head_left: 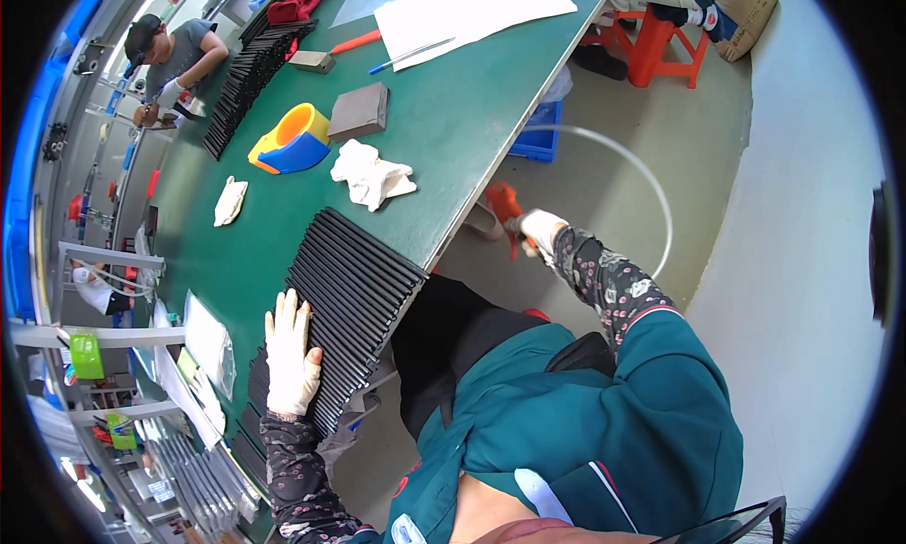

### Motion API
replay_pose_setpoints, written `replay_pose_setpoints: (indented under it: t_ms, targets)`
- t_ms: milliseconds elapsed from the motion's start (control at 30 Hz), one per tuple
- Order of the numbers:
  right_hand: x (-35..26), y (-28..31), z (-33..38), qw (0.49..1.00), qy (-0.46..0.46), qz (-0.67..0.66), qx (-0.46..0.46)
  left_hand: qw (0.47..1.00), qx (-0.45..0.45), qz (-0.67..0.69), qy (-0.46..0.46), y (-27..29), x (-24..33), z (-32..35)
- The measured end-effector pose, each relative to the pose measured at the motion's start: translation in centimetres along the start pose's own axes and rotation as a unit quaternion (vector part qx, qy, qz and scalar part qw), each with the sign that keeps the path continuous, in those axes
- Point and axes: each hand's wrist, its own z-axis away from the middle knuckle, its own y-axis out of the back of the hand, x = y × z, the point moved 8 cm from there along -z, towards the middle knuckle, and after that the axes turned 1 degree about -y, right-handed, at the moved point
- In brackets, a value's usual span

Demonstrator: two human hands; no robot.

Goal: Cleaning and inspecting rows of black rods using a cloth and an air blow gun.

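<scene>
A row of thin black rods [349, 294] lies side by side on the green table, their ends at the table's edge. My left hand [293, 355], in a white glove with the fingertips partly bare, rests flat on the left part of the row, fingers stretched out. Past the table edge, over the floor, my right hand [541, 231] is closed round an orange air gun [504, 204], slightly blurred. A whitish hose [651, 181] curves beside it; where it joins is not clear.
On the table [453, 119] are a crumpled white cloth [370, 174], a grey block [359, 110], a yellow-and-blue tape roll [293, 140], and more black rods [250, 82] farther off. A blue crate [538, 138] and red stool [665, 49] stand on the floor. Another person [184, 63] works across.
</scene>
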Motion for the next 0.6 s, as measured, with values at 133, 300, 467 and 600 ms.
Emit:
replay_pose_setpoints:
  t_ms: [133, 300, 467, 600]
  targets:
    - [3.0, 0.3, -0.5, 0.984, 0.108, 0.071, -0.119, 1.0, -0.001, 0.005, -0.002, 0.1, -0.2, -0.1]
    - [4.5, 5.0, 1.6, 0.963, 0.145, -0.198, -0.109, 1.0, 0.003, 0.004, 0.002, -0.1, -0.6, 0.3]
    - [2.9, 6.8, -1.7, 0.836, 0.176, -0.513, -0.079, 1.0, 0.009, 0.0, 0.0, 0.0, -0.4, 0.2]
    - [-2.7, 7.1, -3.6, 0.772, 0.26, -0.58, 0.025, 1.0, 0.013, -0.002, -0.006, -0.1, -0.5, 0.2]
